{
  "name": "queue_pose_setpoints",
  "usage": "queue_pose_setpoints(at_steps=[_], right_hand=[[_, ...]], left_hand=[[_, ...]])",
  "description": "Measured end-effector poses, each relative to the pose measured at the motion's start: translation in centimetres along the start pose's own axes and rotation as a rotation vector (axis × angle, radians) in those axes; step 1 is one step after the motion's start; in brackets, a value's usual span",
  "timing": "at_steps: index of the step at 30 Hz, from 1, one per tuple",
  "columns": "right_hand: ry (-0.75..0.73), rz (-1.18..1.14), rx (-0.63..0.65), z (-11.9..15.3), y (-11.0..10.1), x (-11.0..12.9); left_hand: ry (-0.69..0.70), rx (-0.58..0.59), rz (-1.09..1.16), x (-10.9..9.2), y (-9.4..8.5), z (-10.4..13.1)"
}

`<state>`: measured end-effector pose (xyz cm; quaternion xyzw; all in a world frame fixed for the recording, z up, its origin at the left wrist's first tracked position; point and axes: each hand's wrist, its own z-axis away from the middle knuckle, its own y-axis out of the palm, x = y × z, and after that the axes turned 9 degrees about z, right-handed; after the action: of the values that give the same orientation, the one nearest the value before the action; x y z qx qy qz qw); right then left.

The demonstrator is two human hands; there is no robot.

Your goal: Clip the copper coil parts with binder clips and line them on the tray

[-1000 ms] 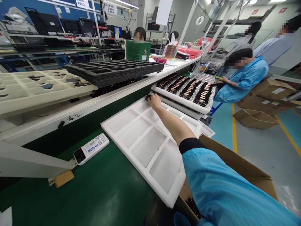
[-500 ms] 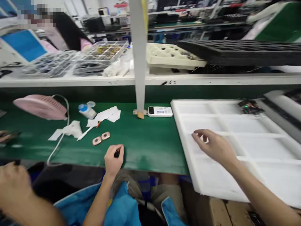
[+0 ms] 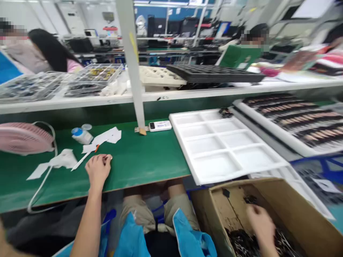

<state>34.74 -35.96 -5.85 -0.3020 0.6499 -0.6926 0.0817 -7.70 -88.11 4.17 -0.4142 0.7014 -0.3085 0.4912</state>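
My left hand [image 3: 98, 169] rests on the green tabletop with its fingers curled. A small dark spot shows between thumb and fingers, too small to name. Beside it lie a white pen-like stick [image 3: 81, 160] and torn white paper [image 3: 103, 138]. My right hand [image 3: 260, 225], smeared by motion, is inside an open cardboard box [image 3: 300, 200]. A tangle of black parts with thin wires [image 3: 246, 242] fills the bottom of the box. Near its fingertips is a small dark clump [image 3: 250, 198]; whether they touch I cannot tell. A square black piece on a wire [image 3: 226, 193] leans nearby.
A white compartment tray [image 3: 214, 134] overhangs the table edge, a dark electronic piece [image 3: 225, 112] at its back. Right of it stands a tray of dark and pinkish parts [image 3: 300, 117]. A pink fan [image 3: 25, 138], a blue-capped bottle [image 3: 81, 135] and a white handheld device [image 3: 160, 125] are around.
My view has turned right. My right hand has gone from above the white tray down into the cardboard box. The two small pinkish pieces near my left hand no longer show.
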Motion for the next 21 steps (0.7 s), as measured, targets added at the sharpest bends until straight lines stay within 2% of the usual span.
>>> queue_pose_setpoints(at_steps=[1,2,4,6,8,11,15,17,19,21], right_hand=[[0.075,-0.016,0.131,1.0,1.9,-1.1],[0.086,-0.013,0.256,2.1,3.8,-1.5],[0.003,0.052,0.461,3.8,6.8,-1.2],[-0.066,0.13,0.557,5.0,8.8,-0.3],[-0.069,0.154,0.568,5.6,9.7,0.2],[-0.057,0.174,0.553,5.9,10.1,0.0],[-0.082,0.209,0.476,6.6,9.1,-0.5],[-0.15,0.269,0.474,7.2,7.9,-0.5],[-0.197,0.36,0.546,7.8,6.8,-0.4],[-0.18,0.422,0.631,8.3,5.9,-0.3]], left_hand=[[0.0,0.014,0.009,0.0,0.0,-0.2],[-0.005,0.025,0.029,-0.2,0.0,-0.4],[-0.002,0.035,0.112,-1.1,0.1,-0.4],[-0.004,0.029,0.287,-2.8,0.4,0.3],[-0.058,0.064,0.544,-5.0,1.1,1.8],[-0.196,0.217,0.885,-8.5,2.6,4.3],[-0.224,0.361,1.053,-11.5,4.4,5.9],[-0.237,0.39,1.055,-11.9,5.0,5.7],[-0.255,0.413,1.022,-11.8,5.6,5.2],[-0.275,0.427,0.981,-11.2,6.0,4.7]])
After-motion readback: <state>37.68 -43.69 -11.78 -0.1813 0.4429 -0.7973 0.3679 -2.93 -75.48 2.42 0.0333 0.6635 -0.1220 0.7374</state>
